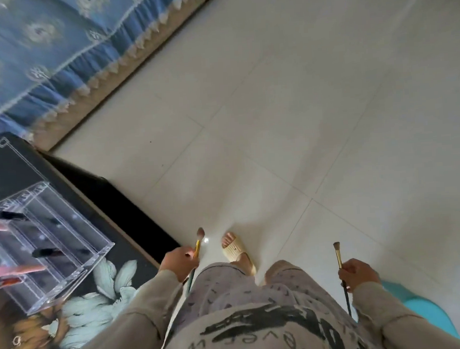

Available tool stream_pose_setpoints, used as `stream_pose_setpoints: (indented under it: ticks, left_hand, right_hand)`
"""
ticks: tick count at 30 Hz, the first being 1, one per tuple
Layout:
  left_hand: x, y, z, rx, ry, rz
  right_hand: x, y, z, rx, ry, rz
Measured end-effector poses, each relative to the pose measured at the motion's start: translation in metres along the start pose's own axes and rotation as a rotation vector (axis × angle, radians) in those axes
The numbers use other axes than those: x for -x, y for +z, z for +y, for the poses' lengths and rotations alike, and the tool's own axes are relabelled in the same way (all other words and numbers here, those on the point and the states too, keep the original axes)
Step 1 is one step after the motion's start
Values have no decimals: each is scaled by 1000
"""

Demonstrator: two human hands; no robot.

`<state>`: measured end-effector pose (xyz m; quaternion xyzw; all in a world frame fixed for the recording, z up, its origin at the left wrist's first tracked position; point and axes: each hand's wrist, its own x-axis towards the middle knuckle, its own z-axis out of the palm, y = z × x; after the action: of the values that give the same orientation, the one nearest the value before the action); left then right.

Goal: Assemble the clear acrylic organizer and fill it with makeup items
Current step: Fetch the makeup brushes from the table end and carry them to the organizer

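The clear acrylic organizer [45, 241] lies on a dark floral table [101, 292] at the left. Several lipsticks and tubes, pink and black, sit in its compartments. My left hand [179, 262] grips a makeup brush [198, 244] with a gold ferrule and teal handle, bristles pointing away from me. My right hand [357, 273] grips a second makeup brush [339, 256] with a gold ferrule and dark handle, bristles up. Both hands are low in the view, to the right of the table and apart from the organizer.
A bed with a blue patterned cover [51, 50] runs along the upper left. Pale floor tiles [301, 115] fill the middle and right. My foot in a cream slipper [237, 251] stands on them. A turquoise stool [420, 311] is at the lower right.
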<state>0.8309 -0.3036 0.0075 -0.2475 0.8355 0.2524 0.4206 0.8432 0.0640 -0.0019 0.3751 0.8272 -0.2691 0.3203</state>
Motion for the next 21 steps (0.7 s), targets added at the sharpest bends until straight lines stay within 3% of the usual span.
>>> stream_pose_setpoints:
  ticks: [7,21]
  left_hand:
    - [-31,-59,31,194,-6,64]
    - [-57,-95,19,597,-397,157]
  right_hand:
    - [-27,-8,-102,92,-115,-54]
    - [-100,4,-369,550,-519,-219]
